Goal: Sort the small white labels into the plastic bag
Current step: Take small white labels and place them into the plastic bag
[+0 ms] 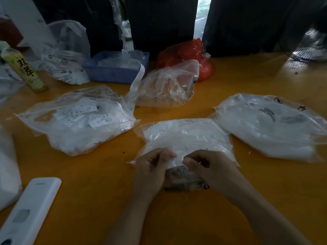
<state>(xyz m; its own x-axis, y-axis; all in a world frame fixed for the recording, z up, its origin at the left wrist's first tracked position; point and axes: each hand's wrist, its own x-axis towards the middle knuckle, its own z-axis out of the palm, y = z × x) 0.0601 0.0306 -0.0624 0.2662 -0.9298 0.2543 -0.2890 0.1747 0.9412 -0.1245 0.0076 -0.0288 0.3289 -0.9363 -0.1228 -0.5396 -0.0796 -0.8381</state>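
A clear plastic bag (185,137) full of small white labels lies on the orange table (99,183) right in front of me. My left hand (150,168) and my right hand (210,167) both pinch its bunched mouth end, fingers curled on the crumpled plastic between them. Another clear bag (77,119) to the left shows loose printed white labels inside. A third filled bag (272,124) lies to the right.
A nearly empty crumpled bag (168,85) sits behind, beside a red bag (191,55) and a blue basket (115,68) with a paper strip hanging out. A yellow bottle (23,68) stands at far left. A white device (30,209) lies near left. A fan (307,45) stands at far right.
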